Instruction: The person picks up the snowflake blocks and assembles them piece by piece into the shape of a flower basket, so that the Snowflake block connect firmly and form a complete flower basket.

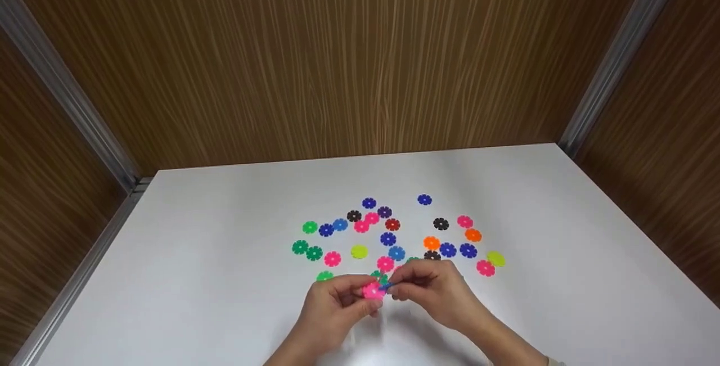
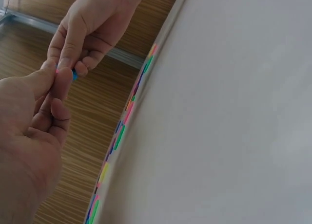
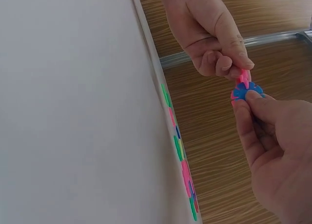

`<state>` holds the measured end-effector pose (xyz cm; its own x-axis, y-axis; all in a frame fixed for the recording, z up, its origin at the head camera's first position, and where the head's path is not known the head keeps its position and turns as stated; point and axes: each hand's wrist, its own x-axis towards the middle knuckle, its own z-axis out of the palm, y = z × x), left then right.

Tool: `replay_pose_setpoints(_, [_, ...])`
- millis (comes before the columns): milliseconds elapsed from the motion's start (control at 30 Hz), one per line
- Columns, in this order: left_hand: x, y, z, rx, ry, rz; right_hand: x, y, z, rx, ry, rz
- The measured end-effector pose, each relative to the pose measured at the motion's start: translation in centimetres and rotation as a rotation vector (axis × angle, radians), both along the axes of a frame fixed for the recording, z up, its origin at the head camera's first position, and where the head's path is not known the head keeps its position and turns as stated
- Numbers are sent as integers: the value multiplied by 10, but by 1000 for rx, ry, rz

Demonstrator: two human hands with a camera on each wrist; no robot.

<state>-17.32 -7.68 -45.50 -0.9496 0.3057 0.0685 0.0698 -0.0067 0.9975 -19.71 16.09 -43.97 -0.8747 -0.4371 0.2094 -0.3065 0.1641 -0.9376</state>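
Note:
Above the near part of the table, my left hand (image 1: 333, 314) pinches a pink notched plastic disc (image 1: 373, 291) between thumb and fingers. My right hand (image 1: 441, 293) grips a blue notched disc (image 3: 247, 91), which appears nearly edge-on in the head view. The two discs meet at their rims, set crosswise, as the right wrist view shows. A bit of pink (image 3: 233, 100) also peeks out behind the blue disc, by the right fingertips. Seen from the left wrist, the fingers of both hands come together and cover most of the discs.
Loose notched discs in several colours lie spread over the white table (image 1: 214, 276), among them a yellow one (image 1: 359, 252), an orange one (image 1: 431, 243) and a black one (image 1: 441, 224). Wood-grain panels (image 1: 360, 62) with metal edge strips enclose the table at the back and sides.

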Motion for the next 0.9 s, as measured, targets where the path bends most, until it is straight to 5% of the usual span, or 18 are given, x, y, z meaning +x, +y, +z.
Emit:
replay_pose_setpoints(333, [-10,-7,1,-8,36,234,-38,4,-14,249,-7,-39])
replay_pose_setpoints(633, [-12,-8,0,6,16,252,-54,-10,-26,468,32,32])
replay_pose_setpoints(900, [-12,-10,0,-18,14,262,-50,-13,-23,465,43,50])
